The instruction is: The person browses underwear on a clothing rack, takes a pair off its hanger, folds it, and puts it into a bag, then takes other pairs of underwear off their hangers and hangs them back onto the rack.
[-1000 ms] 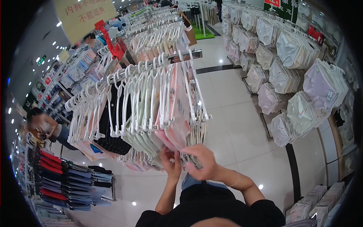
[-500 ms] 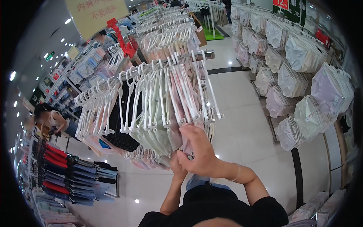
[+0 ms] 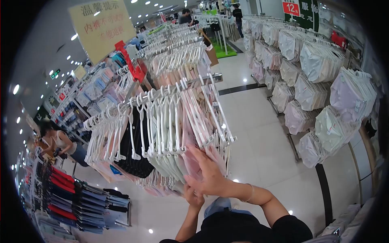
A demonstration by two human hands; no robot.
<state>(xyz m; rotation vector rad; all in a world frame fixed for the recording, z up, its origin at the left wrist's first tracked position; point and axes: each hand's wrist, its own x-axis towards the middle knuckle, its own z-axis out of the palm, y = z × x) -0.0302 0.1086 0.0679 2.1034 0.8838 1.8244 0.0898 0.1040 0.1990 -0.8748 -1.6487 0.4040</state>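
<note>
Pink underpants hang from white clip hangers near the right end of a metal rail. My right hand lies against their side, its fingers stretched upward and the thumb apart, pointing left. Below it, my left hand is closed, with its fingertips at the lower edge of the pink pair. The exact pinch is partly hidden behind my right thumb. Just left of my hands hang pale green underpants, and farther left a black dotted pair.
A yellow notice stands above the rail on a red clip. To the right, a wall rack carries pale underpants. Folded red and blue garments hang at lower left. A person stands beyond them; tiled floor runs between racks.
My view has tilted up, so the rail sits lower and more of the notice shows. My right fingers have straightened and lie lower against the pink underpants; the left hand stays beneath.
</note>
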